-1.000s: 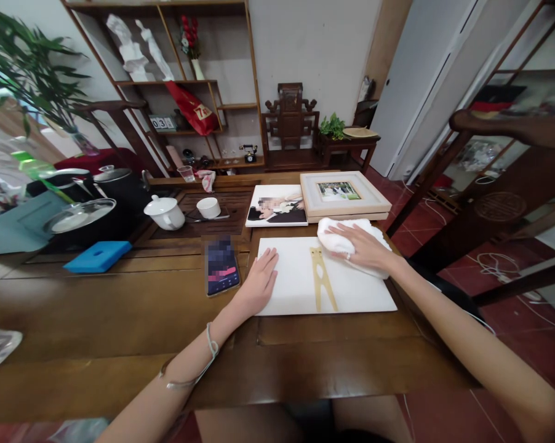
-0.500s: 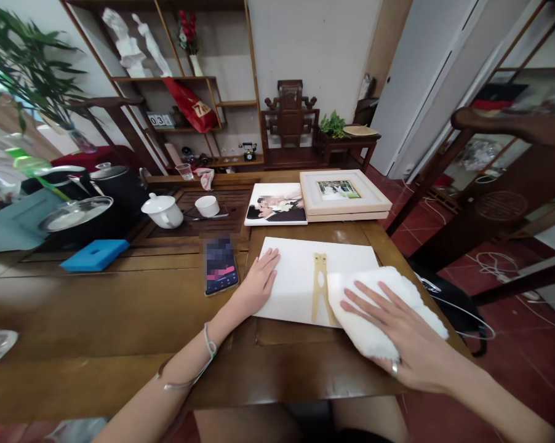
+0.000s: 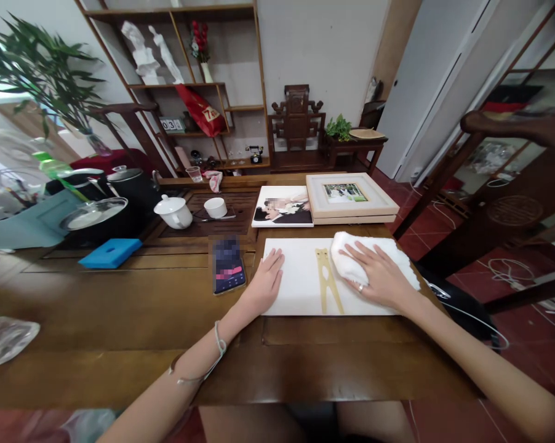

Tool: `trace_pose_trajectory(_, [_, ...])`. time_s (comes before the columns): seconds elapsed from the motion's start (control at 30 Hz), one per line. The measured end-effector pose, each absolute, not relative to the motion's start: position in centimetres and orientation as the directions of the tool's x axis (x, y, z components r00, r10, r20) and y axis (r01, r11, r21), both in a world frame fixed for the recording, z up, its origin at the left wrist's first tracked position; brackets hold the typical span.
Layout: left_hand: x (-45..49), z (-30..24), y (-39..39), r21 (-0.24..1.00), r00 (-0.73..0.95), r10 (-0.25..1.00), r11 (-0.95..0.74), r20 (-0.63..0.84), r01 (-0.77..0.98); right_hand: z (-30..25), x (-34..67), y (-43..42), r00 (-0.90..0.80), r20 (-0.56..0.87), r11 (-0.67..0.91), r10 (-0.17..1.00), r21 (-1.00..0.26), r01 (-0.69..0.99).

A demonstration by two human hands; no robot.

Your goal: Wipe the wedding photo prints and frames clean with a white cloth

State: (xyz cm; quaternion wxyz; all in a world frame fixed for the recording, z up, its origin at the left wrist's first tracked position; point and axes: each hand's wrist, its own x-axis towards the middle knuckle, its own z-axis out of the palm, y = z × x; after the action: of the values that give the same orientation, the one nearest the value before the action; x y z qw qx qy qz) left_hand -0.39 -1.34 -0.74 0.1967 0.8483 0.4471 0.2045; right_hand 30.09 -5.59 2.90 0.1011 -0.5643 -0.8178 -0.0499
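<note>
A white panel (image 3: 296, 277) lies flat on the table, with a tan A-shaped stand piece (image 3: 324, 278) on its upper face. Flat on the panel's left edge rests my left hand (image 3: 264, 284), fingers stretched out and holding nothing. My right hand (image 3: 379, 277) spreads over a white cloth (image 3: 346, 246) and presses it to the panel's right part, just right of the stand piece. The cloth hides the panel's upper right corner. Left of my left hand is a phone (image 3: 229, 264).
A photo panel (image 3: 282, 206) and a pale framed photo (image 3: 351, 197) lie beyond the white panel. A lidded white cup (image 3: 173, 212), a small white bowl (image 3: 215, 208), a blue block (image 3: 110, 253) and a black kettle (image 3: 127, 191) stand at left. A dark chair (image 3: 503, 197) is at right.
My right hand has pushed the cloth away from me, up the panel, uncovering its lower right edge. The panel has turned slightly. My left hand stays on its left edge.
</note>
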Motion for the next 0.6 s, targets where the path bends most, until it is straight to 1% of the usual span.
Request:
trace_pose_trajectory(0.1, [-0.3,-0.9,-1.3,0.519,0.505,0.839,-0.530,0.204,0.671,3.3,29.6,-4.0,-0.343,0.210,0.356,0.916,-0.026,0.934])
trace_pose_trajectory(0.2, [-0.2,-1.0,-1.4,0.524,0.483,0.851,-0.513,0.205,0.680,3.3,28.9,-4.5,-0.395,0.184,0.406,0.900,-0.023,0.914])
trace_pose_trajectory(0.43, [0.0,-1.2,-1.4,0.533,0.468,0.860,-0.498,0.203,0.684,2.5,28.8,-13.1,-0.548,0.203,0.563,0.812,-0.024,0.826])
trace_pose_trajectory(0.5, [-0.1,-1.2,-1.4,0.527,0.475,0.854,-0.510,0.212,0.680,2.6,29.2,-13.6,-0.559,0.196,0.578,0.806,-0.053,0.814])
trace_pose_trajectory(0.6, [-0.2,-1.1,-1.4,0.520,0.485,0.847,-0.520,0.216,0.677,3.2,29.7,-11.0,-0.492,0.171,0.514,0.854,-0.129,0.848])
